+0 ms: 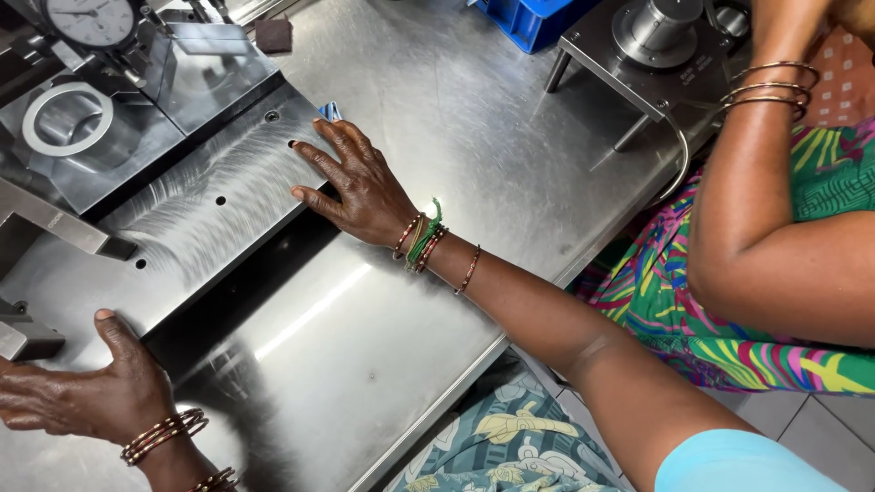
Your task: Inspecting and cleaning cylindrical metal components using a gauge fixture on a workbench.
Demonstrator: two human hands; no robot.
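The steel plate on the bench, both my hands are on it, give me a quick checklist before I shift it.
1. Left hand flat at the near edge of the steel plate, thumb on top: ok.
2. Right hand spread on the plate's far edge: ok.
3. Ring part and dial gauge sit on the fixture close behind the plate: not ok.
4. Another person's arm is beside the bench, off the plate: ok.
5. Bangles hang loose at the left wrist near the plate edge: not ok.
6. Whether the plate is fastened down: cannot tell.

Round white dial gauge [91, 18], top left.
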